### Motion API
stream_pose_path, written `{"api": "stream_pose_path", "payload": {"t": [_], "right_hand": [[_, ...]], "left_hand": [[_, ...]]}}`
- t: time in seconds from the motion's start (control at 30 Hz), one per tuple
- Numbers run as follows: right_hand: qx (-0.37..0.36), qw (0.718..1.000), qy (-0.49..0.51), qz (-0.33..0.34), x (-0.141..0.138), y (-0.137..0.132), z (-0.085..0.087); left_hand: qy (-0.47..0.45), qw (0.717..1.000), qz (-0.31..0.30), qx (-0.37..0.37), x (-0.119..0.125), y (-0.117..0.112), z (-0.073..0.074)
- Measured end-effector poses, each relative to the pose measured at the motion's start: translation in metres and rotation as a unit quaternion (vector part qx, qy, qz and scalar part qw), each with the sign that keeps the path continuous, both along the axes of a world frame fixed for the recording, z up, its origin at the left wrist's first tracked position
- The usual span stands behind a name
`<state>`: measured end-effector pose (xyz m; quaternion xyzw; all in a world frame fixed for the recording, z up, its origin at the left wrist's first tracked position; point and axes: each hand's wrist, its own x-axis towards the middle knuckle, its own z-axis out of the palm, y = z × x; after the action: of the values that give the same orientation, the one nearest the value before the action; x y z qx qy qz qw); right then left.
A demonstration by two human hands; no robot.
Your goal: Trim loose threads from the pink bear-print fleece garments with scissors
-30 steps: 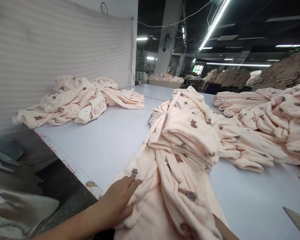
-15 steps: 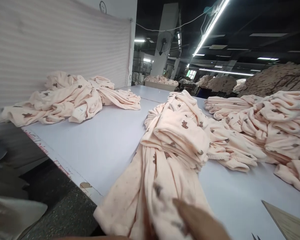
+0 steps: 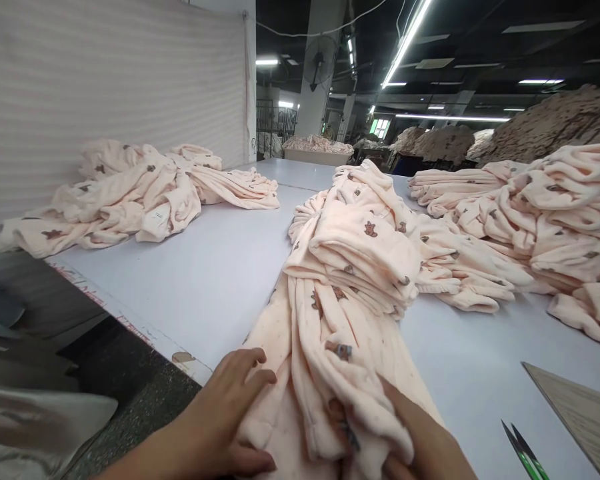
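A: Fingers first. Left hand (image 3: 220,417), lower centre of the frame: fingers (image 3: 250,373) spread and laid flat on the near end of the peach fleece garment (image 3: 330,347), thumb tucked under its edge. Pressing, not pinching.

B: Right hand (image 3: 420,440)?

A: Lower right of centre. Fingers curled into the fleece, a thick fold bunched over them. Closed on the cloth, though the tips are buried, so how deep the grip goes I cannot tell.

B: Where does the garment lie?

A: Near end at the bench (image 3: 215,280) front edge, in both hands. It runs away up the middle of the frame and its far end sits under the folded stack (image 3: 370,253).

B: Around that?

A: Scissors (image 3: 525,453), green handles, lower right corner, blades near the right wrist but apart from it. A wooden board (image 3: 580,413) just beside them. A loose heap (image 3: 140,193) at upper left against the ribbed wall, another heap (image 3: 555,213) along the right.

B: Risks?

A: My judgement: the far end looks pinned under the stack, so a hard pull could drag the folded pieces over. The near end overhangs the bench edge; a slack grip could let it slide to the floor. A sweep of the right forearm could catch the scissors.
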<state>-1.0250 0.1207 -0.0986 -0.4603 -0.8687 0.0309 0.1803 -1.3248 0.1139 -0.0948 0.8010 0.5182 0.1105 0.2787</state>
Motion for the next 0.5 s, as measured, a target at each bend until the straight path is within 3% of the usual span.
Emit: {"api": "stream_pose_path", "payload": {"t": [0.13, 0.23, 0.33, 0.4, 0.47, 0.5], "right_hand": [[-0.084, 0.987, 0.135, -0.040, 0.012, 0.008, 0.036], [-0.066, 0.973, 0.188, -0.115, 0.014, 0.018, 0.073], [-0.039, 0.977, 0.168, -0.128, -0.002, 0.021, 0.096], [0.036, 0.991, 0.107, -0.074, -0.017, 0.014, 0.084], [0.117, 0.993, 0.033, -0.010, -0.031, 0.002, 0.051], [0.123, 0.992, 0.000, 0.029, -0.034, -0.005, 0.031]], "left_hand": [[0.038, 0.999, -0.002, 0.015, 0.005, 0.005, 0.017], [-0.090, 0.996, -0.004, -0.006, 0.023, 0.017, 0.037], [-0.208, 0.970, -0.116, -0.047, 0.064, 0.016, 0.046], [-0.229, 0.953, -0.179, -0.088, 0.091, 0.008, 0.042], [-0.236, 0.950, -0.174, -0.108, 0.103, -0.002, 0.038], [-0.238, 0.953, -0.157, -0.105, 0.102, -0.006, 0.037]]}}
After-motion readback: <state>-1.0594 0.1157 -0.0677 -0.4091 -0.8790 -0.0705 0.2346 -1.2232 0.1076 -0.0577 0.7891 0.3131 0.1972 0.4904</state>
